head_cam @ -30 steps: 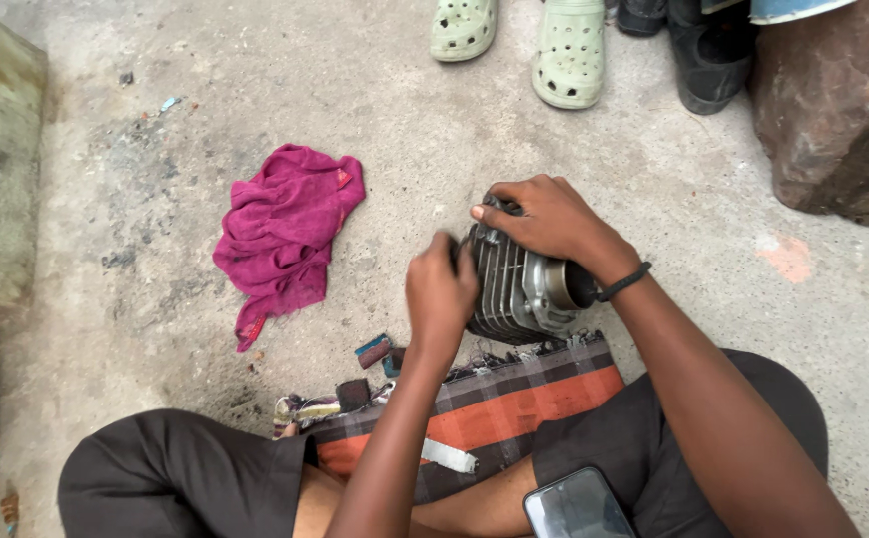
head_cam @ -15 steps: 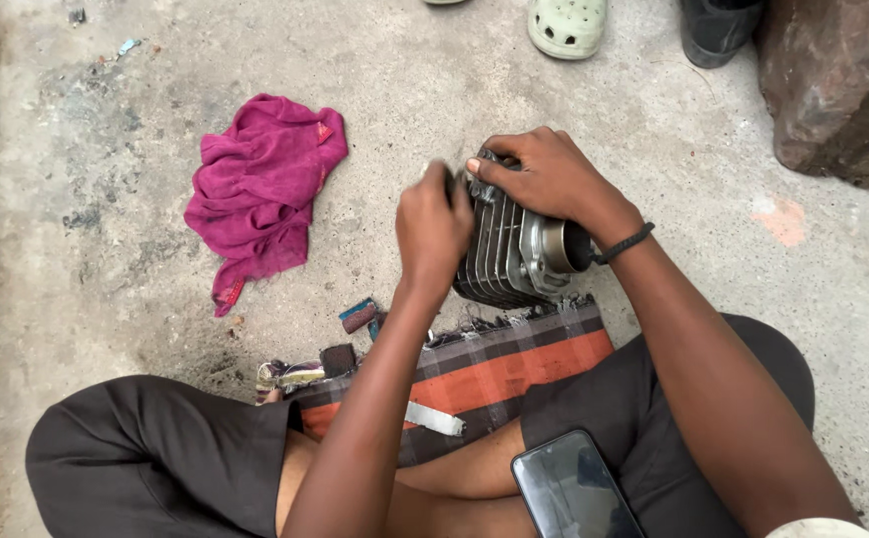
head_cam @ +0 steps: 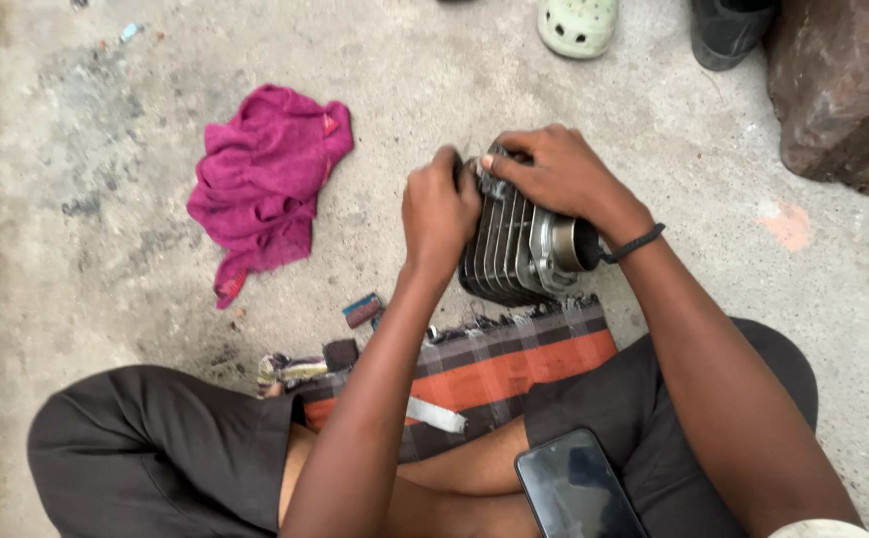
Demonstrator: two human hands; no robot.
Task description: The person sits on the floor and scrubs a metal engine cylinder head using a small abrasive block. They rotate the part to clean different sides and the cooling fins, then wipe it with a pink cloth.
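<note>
Both hands on finned cylinder (head_cam: 519, 249), which sits on concrete floor (head_cam: 404, 90) at edge of striped cloth (head_cam: 494, 369). My left hand (head_cam: 439, 214) closed against its fins; right hand (head_cam: 554, 174) clamps its top. Magenta rag (head_cam: 265, 179) lies apart, left. Phone (head_cam: 574, 488) on lap.

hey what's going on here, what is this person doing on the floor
A person sits cross-legged on a concrete floor, working on a finned metal engine cylinder with both hands. The right hand grips its top edge, and the left hand presses against its finned side. The cylinder rests at the edge of a striped cloth. A crumpled magenta rag lies apart on the floor, and a dark phone sits on the person's lap.
</note>
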